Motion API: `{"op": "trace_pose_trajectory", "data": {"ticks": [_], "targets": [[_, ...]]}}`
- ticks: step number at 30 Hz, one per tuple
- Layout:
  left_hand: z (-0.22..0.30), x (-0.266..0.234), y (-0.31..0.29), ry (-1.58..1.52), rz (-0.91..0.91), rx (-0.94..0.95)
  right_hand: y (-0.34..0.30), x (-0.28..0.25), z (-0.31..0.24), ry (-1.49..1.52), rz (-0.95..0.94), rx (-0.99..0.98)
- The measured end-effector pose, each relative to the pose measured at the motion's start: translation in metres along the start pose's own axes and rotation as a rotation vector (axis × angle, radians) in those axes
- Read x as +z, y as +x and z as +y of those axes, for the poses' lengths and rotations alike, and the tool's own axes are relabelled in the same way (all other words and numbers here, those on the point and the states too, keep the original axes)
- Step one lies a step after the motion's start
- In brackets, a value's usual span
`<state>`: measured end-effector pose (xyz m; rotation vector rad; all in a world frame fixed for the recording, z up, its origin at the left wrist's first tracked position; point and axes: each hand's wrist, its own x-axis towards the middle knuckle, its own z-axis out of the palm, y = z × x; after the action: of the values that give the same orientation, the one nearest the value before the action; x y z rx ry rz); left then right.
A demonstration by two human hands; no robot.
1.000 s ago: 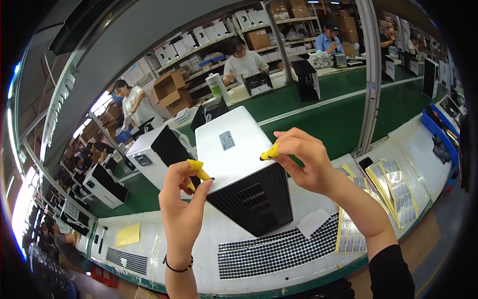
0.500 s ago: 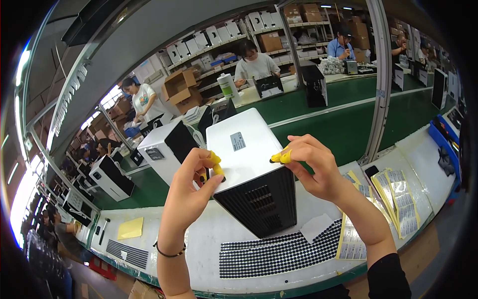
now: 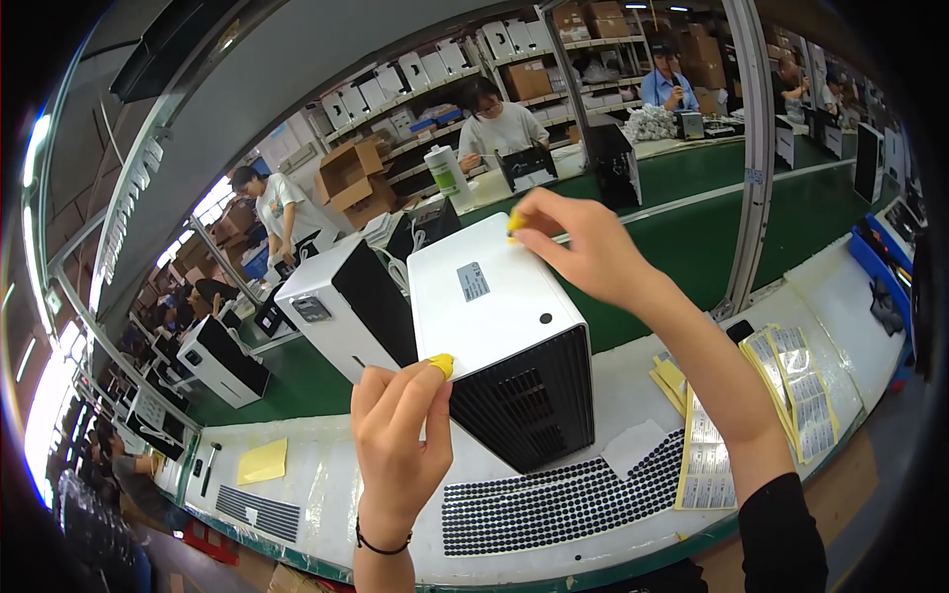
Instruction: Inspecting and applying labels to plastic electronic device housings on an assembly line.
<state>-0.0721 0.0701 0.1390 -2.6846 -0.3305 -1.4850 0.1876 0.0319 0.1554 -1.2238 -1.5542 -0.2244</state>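
A white box-shaped appliance (image 3: 504, 316) with a black ribbed side stands on the bench, a grey label (image 3: 474, 282) on its top face. My left hand (image 3: 403, 430) is at the near left corner of that top, fingers curled and a yellow-covered fingertip pressing there; what lies under the tip is hidden. Over the far right corner, my right hand (image 3: 578, 247) pinches a small black round pad, only partly visible, between yellow-covered fingertips. Another black round pad (image 3: 545, 318) sits on the near right corner. Sheets of black round pads (image 3: 554, 514) lie in front of the appliance.
Label sheets (image 3: 791, 381) lie on the right, near a blue bin (image 3: 880, 262). A yellow sheet (image 3: 262, 461) and a hammer (image 3: 210, 467) lie on the left. Another white appliance (image 3: 331, 306) stands beside mine on the green belt (image 3: 672, 237). Co-workers sit and stand beyond.
My right hand has moved from the near right corner to the far right one, leaving a black pad uncovered. My left hand has dropped lower, its fingertip still at the near left corner.
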Motion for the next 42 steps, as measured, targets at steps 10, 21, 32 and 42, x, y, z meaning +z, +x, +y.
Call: {"op": "trace_pose_trajectory", "data": {"ticks": [10, 21, 32, 42], "targets": [[-0.022, 0.001, -0.017, -0.173, 0.257, -0.088, 0.05, 0.033, 0.035, -0.346, -0.163, 0.193], [-0.042, 0.016, -0.023, -0.478, 0.491, -0.365, 0.058, 0.022, 0.029, -0.532, -0.309, 0.067], [-0.08, 0.055, 0.035, -0.705, 0.345, -0.616, 0.051, 0.045, 0.086, 0.211, -0.232, 0.436], [-0.125, 0.089, 0.073, -0.638, 0.214, -0.605, 0.044, 0.072, 0.082, 0.774, -0.068, 0.718]]}}
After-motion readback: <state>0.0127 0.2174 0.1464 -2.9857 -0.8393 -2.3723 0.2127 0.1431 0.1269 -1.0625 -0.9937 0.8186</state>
